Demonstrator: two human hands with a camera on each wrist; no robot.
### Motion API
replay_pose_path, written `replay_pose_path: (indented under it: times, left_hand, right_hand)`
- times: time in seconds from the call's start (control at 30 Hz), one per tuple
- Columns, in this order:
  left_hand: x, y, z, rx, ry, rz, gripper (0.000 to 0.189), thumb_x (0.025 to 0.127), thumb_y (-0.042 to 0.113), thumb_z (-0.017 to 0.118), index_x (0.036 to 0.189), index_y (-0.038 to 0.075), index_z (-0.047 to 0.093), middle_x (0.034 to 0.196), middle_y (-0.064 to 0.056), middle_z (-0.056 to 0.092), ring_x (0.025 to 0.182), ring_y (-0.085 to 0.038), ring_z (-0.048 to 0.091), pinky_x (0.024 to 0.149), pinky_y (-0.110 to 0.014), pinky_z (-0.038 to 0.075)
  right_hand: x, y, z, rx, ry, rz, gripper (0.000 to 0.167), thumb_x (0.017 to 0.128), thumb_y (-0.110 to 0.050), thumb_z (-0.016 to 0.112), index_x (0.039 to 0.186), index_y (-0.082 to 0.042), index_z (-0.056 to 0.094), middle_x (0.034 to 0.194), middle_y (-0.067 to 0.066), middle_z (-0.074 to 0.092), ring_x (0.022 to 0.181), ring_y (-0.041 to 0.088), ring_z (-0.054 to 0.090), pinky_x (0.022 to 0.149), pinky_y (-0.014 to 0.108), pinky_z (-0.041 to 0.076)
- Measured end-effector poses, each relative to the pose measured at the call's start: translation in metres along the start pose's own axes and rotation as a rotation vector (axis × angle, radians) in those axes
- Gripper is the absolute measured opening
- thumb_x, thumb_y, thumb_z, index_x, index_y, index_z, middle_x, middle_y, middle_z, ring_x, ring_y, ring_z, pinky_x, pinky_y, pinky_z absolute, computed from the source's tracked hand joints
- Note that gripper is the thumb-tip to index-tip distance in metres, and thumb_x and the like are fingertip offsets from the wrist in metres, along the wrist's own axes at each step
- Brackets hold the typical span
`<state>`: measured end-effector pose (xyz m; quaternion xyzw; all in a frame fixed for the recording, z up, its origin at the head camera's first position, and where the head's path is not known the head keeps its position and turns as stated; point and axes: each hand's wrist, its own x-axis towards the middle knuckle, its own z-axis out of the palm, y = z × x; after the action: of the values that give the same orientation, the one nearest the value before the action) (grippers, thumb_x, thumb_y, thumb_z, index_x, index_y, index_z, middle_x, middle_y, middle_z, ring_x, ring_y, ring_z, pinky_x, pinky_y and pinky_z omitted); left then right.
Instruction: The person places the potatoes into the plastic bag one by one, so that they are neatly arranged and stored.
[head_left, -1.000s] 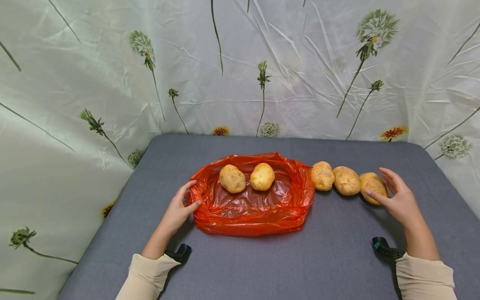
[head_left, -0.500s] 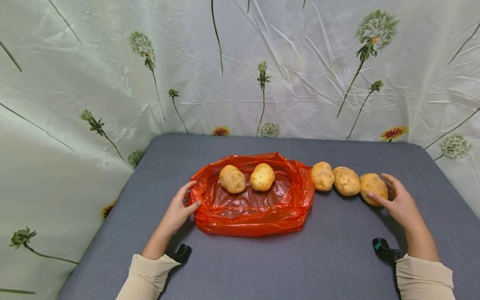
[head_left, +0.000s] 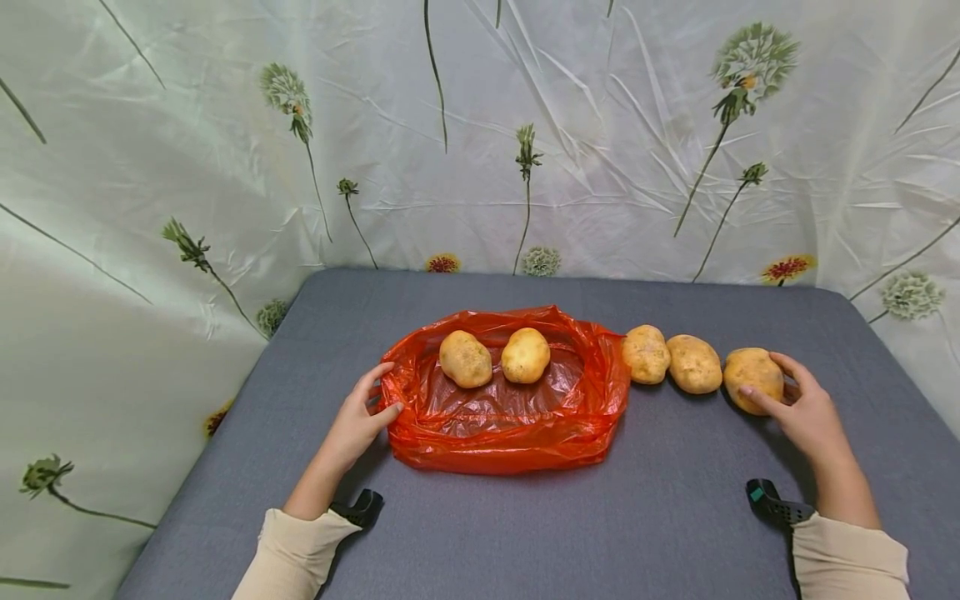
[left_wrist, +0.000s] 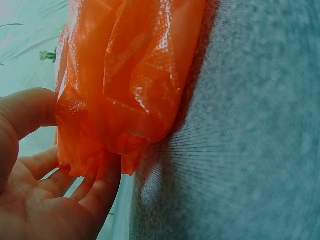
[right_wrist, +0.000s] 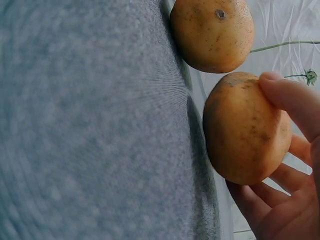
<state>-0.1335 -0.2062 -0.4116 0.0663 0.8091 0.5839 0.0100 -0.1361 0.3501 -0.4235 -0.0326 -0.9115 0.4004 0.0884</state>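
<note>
A red plastic bag (head_left: 510, 454) lies spread with its mouth turned up. Two potatoes (head_left: 465, 360) rest side by side inside it. My left hand (head_left: 358, 421) holds the bag's left end between thumb and fingers; in the left wrist view the fingers (left_wrist: 102, 192) pass behind the crinkled plastic. On the right, my right hand (head_left: 810, 417) grips the rightmost potato (head_left: 750, 379), thumb on the near side and fingers round the far side. The right wrist view shows this potato (right_wrist: 245, 130) low at the table surface; whether it touches the cloth I cannot tell.
Two more potatoes stand in a row right of the bag: one potato (head_left: 645, 354) against its edge, another potato (head_left: 694, 364) beside that. A grey cloth-covered table (head_left: 570, 533) lies underneath. A flowered white curtain (head_left: 600, 167) hangs behind and at left.
My right hand has closed in around the rightmost potato, which has shifted slightly right, leaving a small gap to its neighbour. The left hand and the bag have stayed put.
</note>
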Motion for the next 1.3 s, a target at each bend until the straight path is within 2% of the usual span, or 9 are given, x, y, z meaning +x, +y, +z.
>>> replay_pose_path:
  times: [0.1,0.17,0.23,0.33,0.53,0.67,0.77,0.9,1.3]
  left_hand:
    - [0.0,-0.001,0.0,0.001,0.001,0.002,0.059,0.081,-0.007,0.059,0.134,-0.004,0.032,0.132,-0.024,0.032,0.11,-0.039,0.042,0.08,-0.036,0.043]
    - [0.002,-0.007,-0.001,0.004,-0.004,0.006,0.059,0.082,-0.005,0.059,0.134,-0.003,0.032,0.132,-0.024,0.033,0.109,-0.039,0.042,0.078,-0.032,0.044]
    - [0.003,-0.014,-0.001,0.0,-0.007,0.009,0.06,0.082,-0.003,0.06,0.134,-0.001,0.032,0.132,-0.023,0.033,0.109,-0.038,0.043,0.076,-0.029,0.044]
    - [0.005,-0.022,-0.001,0.005,-0.007,0.014,0.06,0.082,0.0,0.061,0.135,0.002,0.032,0.133,-0.021,0.033,0.11,-0.037,0.043,0.077,-0.029,0.044]
    - [0.006,-0.025,-0.002,0.01,-0.006,0.027,0.06,0.081,0.0,0.062,0.134,0.003,0.033,0.132,-0.02,0.034,0.109,-0.037,0.044,0.077,-0.031,0.045]
    - [0.006,-0.025,-0.002,0.011,-0.005,0.02,0.06,0.081,-0.001,0.061,0.134,0.005,0.033,0.132,-0.019,0.034,0.109,-0.036,0.044,0.076,-0.031,0.045]
    - [0.005,-0.024,-0.002,0.012,-0.003,0.018,0.061,0.081,-0.001,0.062,0.135,0.006,0.034,0.133,-0.018,0.034,0.11,-0.036,0.044,0.077,-0.034,0.045]
    - [0.005,-0.024,-0.002,0.014,-0.003,0.019,0.061,0.081,0.0,0.062,0.135,0.006,0.034,0.133,-0.019,0.034,0.11,-0.037,0.044,0.079,-0.042,0.044]
    - [0.006,-0.022,-0.003,0.013,-0.005,0.013,0.061,0.081,0.001,0.062,0.135,0.006,0.034,0.133,-0.019,0.033,0.111,-0.038,0.043,0.082,-0.047,0.042]
  right_hand:
    - [-0.001,-0.001,0.0,-0.01,0.043,0.006,0.071,0.085,-0.022,0.062,0.139,0.0,0.023,0.136,0.031,0.026,0.111,0.044,0.041,0.063,0.002,0.029]
    - [-0.002,-0.002,0.0,-0.003,0.072,0.006,0.07,0.084,-0.021,0.063,0.139,0.0,0.025,0.135,0.031,0.029,0.111,0.023,0.047,0.064,0.002,0.029]
    - [-0.003,-0.004,-0.001,0.008,0.102,0.008,0.069,0.083,-0.021,0.064,0.139,-0.002,0.027,0.134,0.03,0.031,0.104,0.002,0.045,0.065,0.002,0.03]
    - [-0.004,-0.01,0.0,0.025,0.151,0.003,0.068,0.082,-0.021,0.065,0.139,-0.006,0.03,0.133,0.03,0.034,0.092,-0.014,0.039,0.067,0.001,0.031]
    - [-0.004,-0.021,0.003,0.059,0.232,-0.034,0.065,0.08,-0.018,0.067,0.138,-0.014,0.036,0.134,0.021,0.038,0.096,-0.012,0.041,0.074,0.002,0.031]
    - [0.0,-0.023,0.005,0.073,0.269,-0.075,0.064,0.079,-0.017,0.069,0.136,-0.019,0.039,0.133,0.008,0.042,0.099,-0.01,0.043,0.076,0.003,0.032]
    - [0.003,-0.028,0.006,0.1,0.285,-0.123,0.064,0.077,-0.013,0.07,0.134,-0.018,0.042,0.13,0.003,0.044,0.099,-0.01,0.044,0.076,0.003,0.033]
    - [0.008,-0.038,0.01,0.154,0.292,-0.194,0.065,0.073,-0.006,0.073,0.132,-0.013,0.045,0.129,0.005,0.046,0.099,-0.007,0.047,0.077,0.005,0.035]
    - [0.002,-0.111,0.027,0.166,0.189,-0.379,0.068,0.069,0.007,0.072,0.13,-0.006,0.046,0.127,0.006,0.048,0.098,-0.008,0.046,0.079,0.007,0.035]
